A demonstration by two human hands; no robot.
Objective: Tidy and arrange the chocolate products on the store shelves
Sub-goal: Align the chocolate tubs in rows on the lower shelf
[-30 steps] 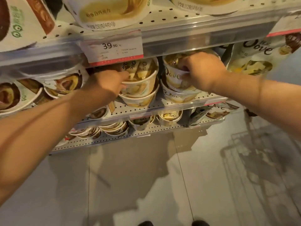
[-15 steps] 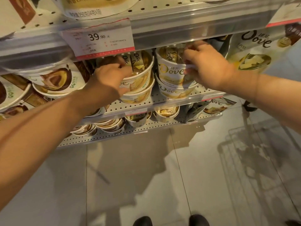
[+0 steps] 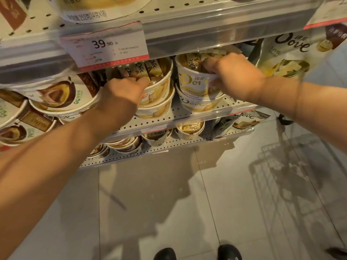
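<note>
Dove tubs [image 3: 195, 85] sat stacked in twos on the middle shelf [image 3: 187, 113], close under the price rail [image 3: 187, 34]. Your right hand [image 3: 234, 77] clamped the right top tub; your left hand [image 3: 120, 94] gripped the neighbouring tub's [image 3: 159, 85] rim.

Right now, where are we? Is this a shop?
Most likely a shop, in the sweets aisle. A price tag reading 39.90 hangs on the shelf edge, rows of Dove chocolate tubs fill the shelves, and two hands are straightening them.

Pale tiled floor [image 3: 234, 194], shadows, perforated shelving [image 3: 187, 111].
</note>
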